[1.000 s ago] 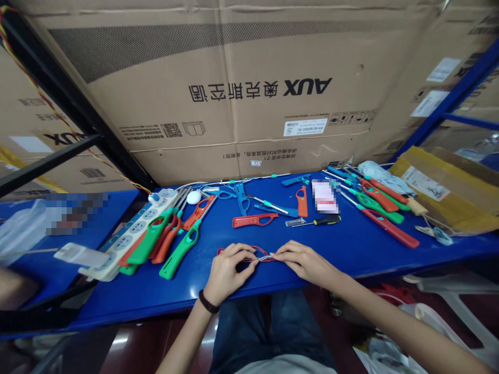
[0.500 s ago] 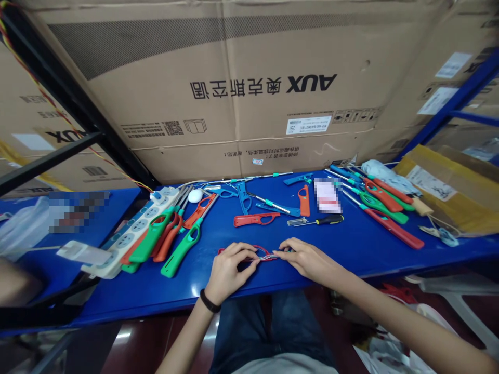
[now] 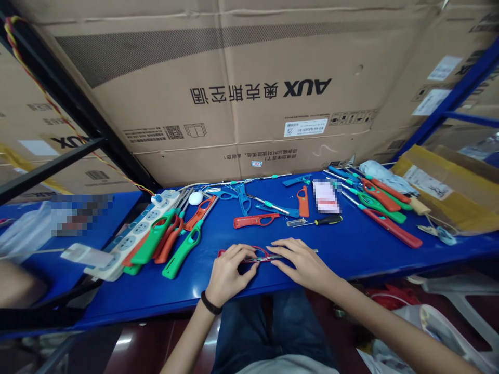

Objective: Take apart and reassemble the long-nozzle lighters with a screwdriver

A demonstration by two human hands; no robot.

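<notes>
A red lighter handle (image 3: 262,250) lies low over the near part of the blue table, its loop facing away from me. Thin wires or a thin rod (image 3: 255,259) run along it, too small to make out well. My left hand (image 3: 231,267) is closed round the left part of the handle, thumb on the near side. At its right end, my right hand (image 3: 303,262) has fingers stretched and apart, thumb and fingertips either side of a thin grey piece. A metal tip (image 3: 316,251) shows past the right hand; the palm side is hidden.
Behind lie blue handle pieces (image 3: 244,200), a red handle half (image 3: 255,221) and a screwdriver (image 3: 328,220). Long lighters (image 3: 182,252) rest against a power strip (image 3: 134,234) at left; more lighters (image 3: 390,227) lie at right beside a yellow-taped carton (image 3: 429,189). A tall cardboard box (image 3: 241,124) stands behind.
My right hand has loosened from a pinch at the red handle's right end; its fingers are now spread. The metal tip beyond it has come into view. The left hand keeps its hold.
</notes>
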